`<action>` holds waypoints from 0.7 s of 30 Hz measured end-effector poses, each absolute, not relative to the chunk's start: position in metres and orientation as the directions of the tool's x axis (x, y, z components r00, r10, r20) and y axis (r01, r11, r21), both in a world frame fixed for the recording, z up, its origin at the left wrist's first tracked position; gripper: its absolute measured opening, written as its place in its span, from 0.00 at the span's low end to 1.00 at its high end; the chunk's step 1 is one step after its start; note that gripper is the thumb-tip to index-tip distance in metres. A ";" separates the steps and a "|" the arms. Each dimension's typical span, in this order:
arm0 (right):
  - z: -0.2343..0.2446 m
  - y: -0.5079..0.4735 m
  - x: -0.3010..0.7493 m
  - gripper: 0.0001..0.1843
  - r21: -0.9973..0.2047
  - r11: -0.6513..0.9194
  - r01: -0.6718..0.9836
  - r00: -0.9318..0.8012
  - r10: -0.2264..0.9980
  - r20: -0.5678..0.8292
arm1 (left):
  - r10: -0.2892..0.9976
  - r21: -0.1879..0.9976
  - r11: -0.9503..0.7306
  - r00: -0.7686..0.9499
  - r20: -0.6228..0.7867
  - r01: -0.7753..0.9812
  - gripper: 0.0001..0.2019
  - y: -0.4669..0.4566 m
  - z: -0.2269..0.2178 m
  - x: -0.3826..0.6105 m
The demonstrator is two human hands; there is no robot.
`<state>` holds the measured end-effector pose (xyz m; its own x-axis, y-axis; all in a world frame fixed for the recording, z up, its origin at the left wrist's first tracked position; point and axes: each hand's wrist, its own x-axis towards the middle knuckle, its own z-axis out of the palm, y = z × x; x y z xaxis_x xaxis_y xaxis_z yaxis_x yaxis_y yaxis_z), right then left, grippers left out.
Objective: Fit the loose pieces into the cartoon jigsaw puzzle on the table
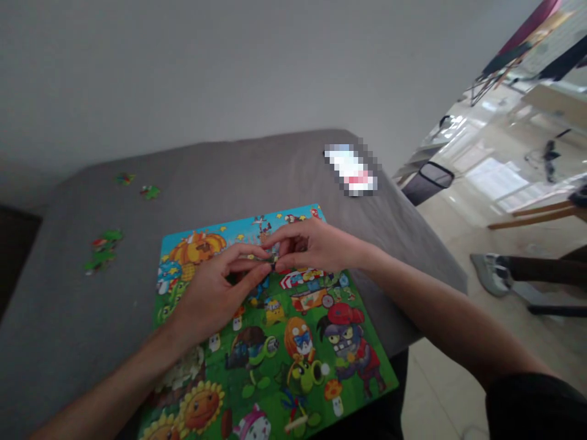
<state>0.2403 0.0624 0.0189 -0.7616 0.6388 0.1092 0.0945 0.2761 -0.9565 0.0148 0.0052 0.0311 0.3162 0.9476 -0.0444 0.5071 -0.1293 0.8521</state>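
A colourful cartoon picture board (pixel 275 348) lies at a slant on the grey table, under both hands. My left hand (pixel 220 287) is over its upper left part, thumb and fingers closed in a pinch. From the right, my right hand (pixel 314 247) meets it fingertip to fingertip, also pinching. Between the fingertips shows a sliver of a small dark item (pixel 274 263), apparently a puzzle piece, mostly covered by the fingers. Farther left on the table lie loose green puzzle pieces (pixel 104 250), with another green piece (pixel 150 192) and a multicoloured piece (pixel 125 178) behind them.
The grey-covered table (pixel 220 177) meets a pale wall (pixel 229 67) at the back. A phone (pixel 351 171), its screen blurred out, lies near the right edge. Beyond that edge are a tiled floor (pixel 440 379), furniture and another person's shoe (pixel 493 275).
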 end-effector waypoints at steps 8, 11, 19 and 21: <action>0.056 0.073 0.292 0.09 -0.916 0.322 0.241 -0.945 0.293 -0.145 | 0.684 0.389 -0.704 0.716 0.141 0.595 0.22 0.009 0.003 -0.005; 0.065 0.067 0.295 0.04 -0.924 0.264 0.277 -0.930 0.315 -0.189 | 0.664 0.278 -0.739 0.732 0.151 0.614 0.24 0.011 -0.008 -0.010; 0.061 0.059 0.301 0.18 -0.939 0.085 0.334 -0.890 0.356 -0.284 | 0.642 0.201 -0.762 0.758 0.113 0.616 0.25 0.022 -0.011 -0.019; 0.062 0.059 0.301 0.16 -0.939 0.156 0.305 -0.903 0.360 -0.234 | 0.650 0.197 -0.756 0.750 0.119 0.624 0.25 0.024 -0.013 -0.023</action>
<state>0.3014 0.0591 0.0621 -0.9032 0.3600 -0.2339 0.3054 0.1560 -0.9393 -0.0225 0.0245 -0.0130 0.7505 0.6502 0.1187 0.6239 -0.7562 0.1973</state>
